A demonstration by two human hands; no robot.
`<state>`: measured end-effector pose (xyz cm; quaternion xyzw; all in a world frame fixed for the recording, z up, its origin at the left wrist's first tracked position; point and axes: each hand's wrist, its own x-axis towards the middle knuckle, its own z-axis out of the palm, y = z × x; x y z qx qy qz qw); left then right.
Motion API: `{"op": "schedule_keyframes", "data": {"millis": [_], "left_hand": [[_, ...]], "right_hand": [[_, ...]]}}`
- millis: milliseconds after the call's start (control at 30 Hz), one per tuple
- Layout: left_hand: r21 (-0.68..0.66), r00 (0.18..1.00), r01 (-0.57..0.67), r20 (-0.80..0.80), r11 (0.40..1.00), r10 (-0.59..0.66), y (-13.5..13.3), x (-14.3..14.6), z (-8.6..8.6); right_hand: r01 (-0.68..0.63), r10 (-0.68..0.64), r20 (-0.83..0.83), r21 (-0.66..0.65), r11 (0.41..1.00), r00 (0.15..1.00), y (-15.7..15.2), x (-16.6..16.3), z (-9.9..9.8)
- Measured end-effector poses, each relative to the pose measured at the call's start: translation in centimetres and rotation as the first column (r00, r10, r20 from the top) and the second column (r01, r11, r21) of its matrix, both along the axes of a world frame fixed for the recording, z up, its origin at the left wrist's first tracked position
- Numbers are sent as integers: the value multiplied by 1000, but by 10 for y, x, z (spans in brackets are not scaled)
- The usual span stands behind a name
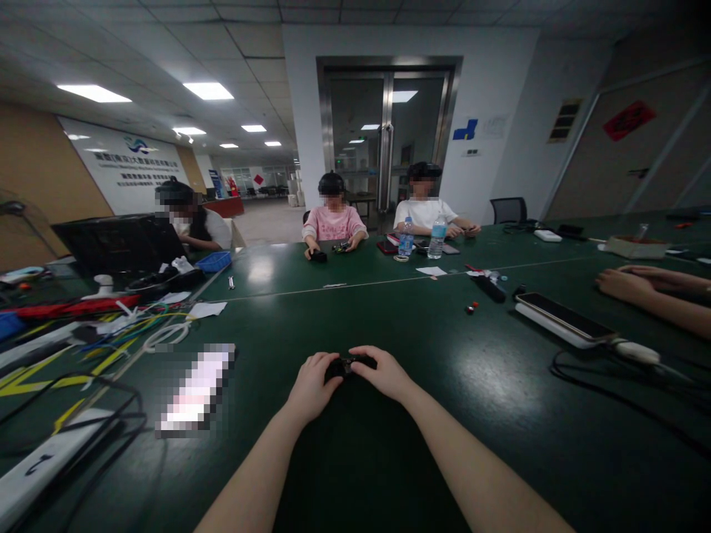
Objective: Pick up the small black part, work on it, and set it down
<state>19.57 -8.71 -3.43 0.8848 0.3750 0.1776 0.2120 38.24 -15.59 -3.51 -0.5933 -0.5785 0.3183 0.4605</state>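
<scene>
Fingers [355,363] of both hands curled narrow round a small black part [345,366], pinched between them, low over the dark green counter [389,326], centre-front, just ahead of the wearer. Left hand [311,385] gripping the part's left end, knuckles up; right hand [383,372] closed over its right end, thumb side inward. Hands touching or nearly so at the part. Detail of the part too small & dark to tell. Both forearms bare, running back toward bottom edge.

To the left on the counter: blurred pinkish-white card or sheet [194,389], then tangle of black cables [83,414], yellow/green wires [133,329], white power strip [38,463]. Further left & back: black laptop [119,244], blue tray [214,260].

To the right: phone lying on a white power strip [561,318], black cable [611,385] beyond it, small red & black bits [472,305] nearer centre. Another person's hands [627,281] resting on counter at right edge, well apart from the wearer's.

Far side: two seated persons w/ headsets, one in pink top [333,222], one in white top [425,211], each handling small dark items; two water bottles [422,237] by the latter. Third person [192,218] behind the laptop. Glass double door [389,141] at back.
</scene>
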Motion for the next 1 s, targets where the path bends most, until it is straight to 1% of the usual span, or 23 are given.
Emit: {"op": "schedule_keyframes", "data": {"millis": [100,167,333,433,567,700,1000], "left_hand": [[6,1000,-6,0,1000,6,0,1,0],[12,1000,-7,0,1000,7,0,1,0],[4,1000,0,0,1000,0,1,0,0],[-8,1000,-1,-4,1000,1,0,0,1],[-6,1000,1,4,1000,-1,-1,0,2],[12,1000,5,19,1000,-6,-2,0,3],[6,1000,6,9,1000,-6,-5,-1,8]], "right_hand": [[65,-65,-126,-6,998,990,5,7,-4],[90,-90,-233,-8,996,968,7,11,-7],[127,-126,-474,-30,991,871,9,20,-14],[145,-136,-573,-30,989,808,10,24,-17],[138,-128,-615,-32,990,778,11,26,-20],[137,-126,-621,-31,990,774,12,26,-22],[135,-124,-617,-29,990,777,10,24,-19]]}}
